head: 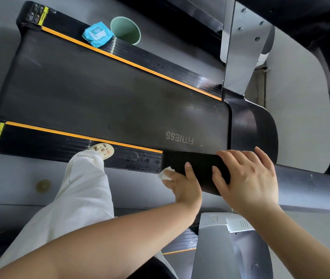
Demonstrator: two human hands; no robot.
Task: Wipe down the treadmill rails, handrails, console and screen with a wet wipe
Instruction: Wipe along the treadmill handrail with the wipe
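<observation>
A black padded handrail (199, 165) runs across the lower right, above the treadmill's near side rail (59, 147). My left hand (183, 185) grips the handrail's free end, thumb on top, and holds a crumpled white wet wipe (166, 174) against its end and underside. Just to the right, my right hand (247, 178) wraps over the same handrail, fingers across the top and thumb on the near face. Below lies the dark belt (109, 97), marked FITNESS. The console and screen are out of view.
A blue wet-wipe pack (97, 34) and a green cup (126, 30) sit on the far side rail (160, 66). My foot in a pale slipper (104, 150) stands on the near rail. A grey upright (240, 47) rises at top right; a grey machine (230, 248) stands below.
</observation>
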